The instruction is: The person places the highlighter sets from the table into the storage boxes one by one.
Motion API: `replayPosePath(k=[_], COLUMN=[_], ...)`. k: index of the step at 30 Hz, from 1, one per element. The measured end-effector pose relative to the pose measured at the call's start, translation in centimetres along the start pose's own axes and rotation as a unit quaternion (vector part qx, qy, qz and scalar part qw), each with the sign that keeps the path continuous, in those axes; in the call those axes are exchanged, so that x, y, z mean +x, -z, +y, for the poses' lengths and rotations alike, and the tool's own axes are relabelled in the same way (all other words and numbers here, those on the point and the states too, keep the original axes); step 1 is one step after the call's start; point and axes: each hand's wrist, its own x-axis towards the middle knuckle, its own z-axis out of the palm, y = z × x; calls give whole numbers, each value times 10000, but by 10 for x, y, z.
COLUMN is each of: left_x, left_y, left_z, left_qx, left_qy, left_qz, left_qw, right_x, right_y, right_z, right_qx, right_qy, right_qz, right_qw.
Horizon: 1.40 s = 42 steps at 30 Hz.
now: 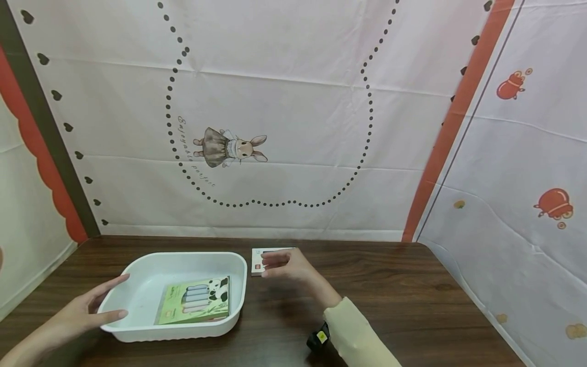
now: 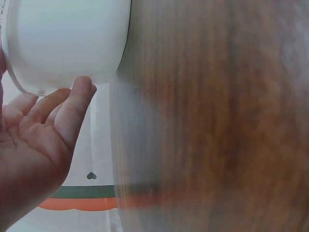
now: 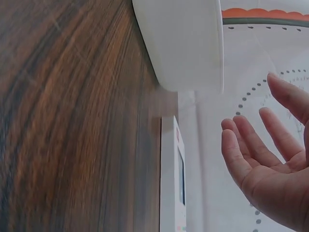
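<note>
- What is being gripped by the left hand [image 1: 87, 312]?
- The left rim of a smooth white plastic tray [image 1: 141, 293], set with rounded corners on the wood-grained table [image 1: 412, 300]. Inside, a flat green box [image 1: 194, 300] printed with a panda is laid.
- And by the right hand [image 1: 288, 266]?
- Nothing; its fingers are loosely bent above a small white box [image 1: 256, 257], its red label [image 1: 258, 266] unreadable. "Enjoyable" can be read on the far cloth [image 1: 298, 127].

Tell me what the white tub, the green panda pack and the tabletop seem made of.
White tub: probably plastic, satin finish; smooth walls, rounded corners, thin rim.
Green panda pack: likely printed cardboard; flat, squared faces; gloss hard to tell.
Tabletop: wood or wood-look laminate, slightly shiny; streaked brown grain and soft reflections.
</note>
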Motion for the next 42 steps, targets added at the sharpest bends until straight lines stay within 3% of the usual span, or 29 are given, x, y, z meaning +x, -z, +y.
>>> replayPosePath(k=[8,18,22,36,42], left_x=[1,-1,0,-3,-2], left_y=[1,-1,-1,-1,0], left_z=[0,0,1,6,4], left_qx=[68,-48,-3,30,-23], left_qy=[138,-148,-16,-128,-133], left_qz=[6,39,30,61,53], left_qw=[9999,9999,10000,9999,9999], right_x=[3,3,4,10,12], right_y=[10,23,28,41,47], right_z=[5,12,15,20,24], right_qx=[-102,-84,-99,-262,-264], right_qy=[-187,-187,-229,-288,-267], right_qz=[112,105,149,466,414], right_qw=[9997,9997,9996,9982,9984])
